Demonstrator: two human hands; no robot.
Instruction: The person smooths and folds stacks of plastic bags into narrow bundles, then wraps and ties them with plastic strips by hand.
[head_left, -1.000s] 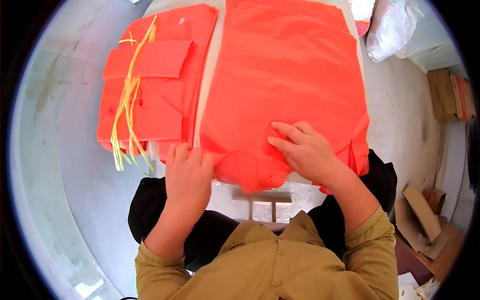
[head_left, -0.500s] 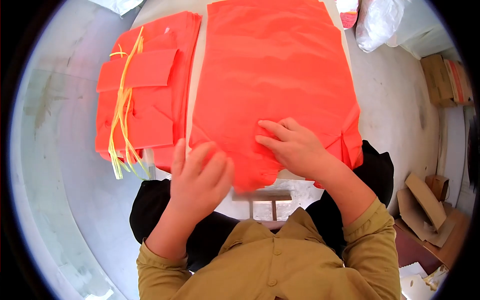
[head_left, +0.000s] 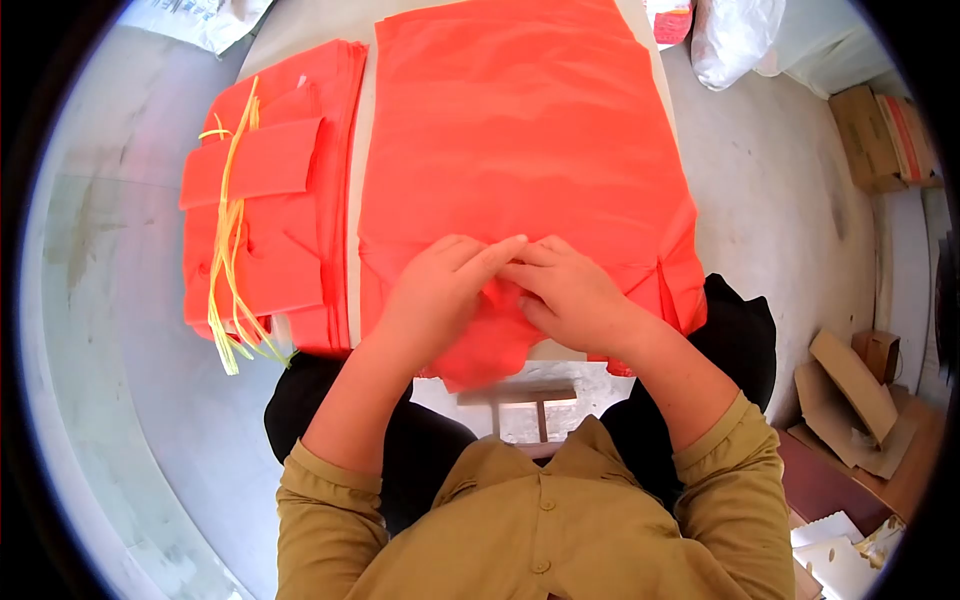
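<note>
Here, our left hand and right hand meet at the fingertips over the near end of the red sheet. The fingers are bent, but we cannot tell whether either grip is closed on it. The sheet lies on the pale surface before us, its near end crumpled. Left of it sits a red bundle with yellow strings across it.

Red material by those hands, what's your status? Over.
Left hand, right hand: close together, at near end. Red material: spread out, near end crumpled. Red bundle with yellow strings: off left, apart from hands.
</note>
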